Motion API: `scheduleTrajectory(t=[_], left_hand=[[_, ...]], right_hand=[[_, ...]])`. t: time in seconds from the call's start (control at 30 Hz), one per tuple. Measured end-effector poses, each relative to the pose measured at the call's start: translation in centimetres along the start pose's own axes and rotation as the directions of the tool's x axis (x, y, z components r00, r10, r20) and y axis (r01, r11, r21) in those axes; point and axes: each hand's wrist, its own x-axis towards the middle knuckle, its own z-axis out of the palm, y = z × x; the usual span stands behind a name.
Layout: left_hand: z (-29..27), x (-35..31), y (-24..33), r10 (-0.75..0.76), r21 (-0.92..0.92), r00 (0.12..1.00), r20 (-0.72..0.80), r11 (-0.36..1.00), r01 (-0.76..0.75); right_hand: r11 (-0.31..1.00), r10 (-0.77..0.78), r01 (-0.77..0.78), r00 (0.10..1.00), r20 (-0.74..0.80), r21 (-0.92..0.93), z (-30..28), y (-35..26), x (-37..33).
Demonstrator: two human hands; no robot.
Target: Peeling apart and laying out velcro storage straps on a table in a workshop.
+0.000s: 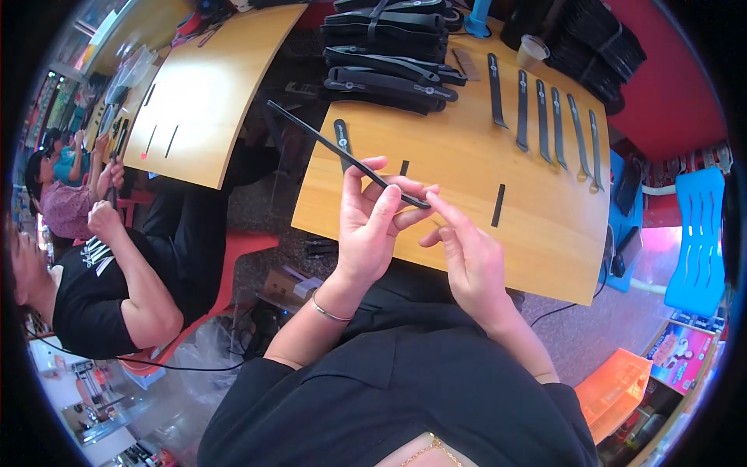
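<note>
My left hand is closed on a long, thin black strap, its thumb pressing near the lower end. The strap slants up and left over the table's near edge. My right hand touches that lower end with an outstretched index fingertip; its thumb stands apart from the strap. Behind my left hand, another black strap with a pale print lies on the wooden table. Two short black strips are also on the tabletop: one strip right of my hands, another strip just beyond them.
Several printed straps lie in a row at the far right. Bundled black straps are stacked at the back, near a cup. A co-worker sits to the left by another table. An orange crate stands lower right.
</note>
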Motion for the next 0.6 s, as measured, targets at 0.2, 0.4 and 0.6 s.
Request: scheduleTrajectory(t=[0.2, 0.4, 0.6], left_hand=[[0.81, 0.05, 0.24, 0.017, 0.053, 1.000, 0.004, 0.998, -0.017], [0.88, 0.12, 0.11, 0.066, 0.107, 0.998, 0.026, 0.992, -0.068], [0.67, 0.14, -0.15, 0.094, 0.128, 0.994, 0.061, 0.987, -0.101]], right_hand=[[0.998, 0.061, -0.061, 0.998, -0.011, 0.031, -0.35, -0.11, 0.25], [0.996, 0.093, -0.093, 0.996, -0.013, -0.007, -0.47, -0.08, 0.36], [0.991, 0.130, -0.130, 0.992, -0.007, 0.017, -0.63, -0.19, 0.47]])
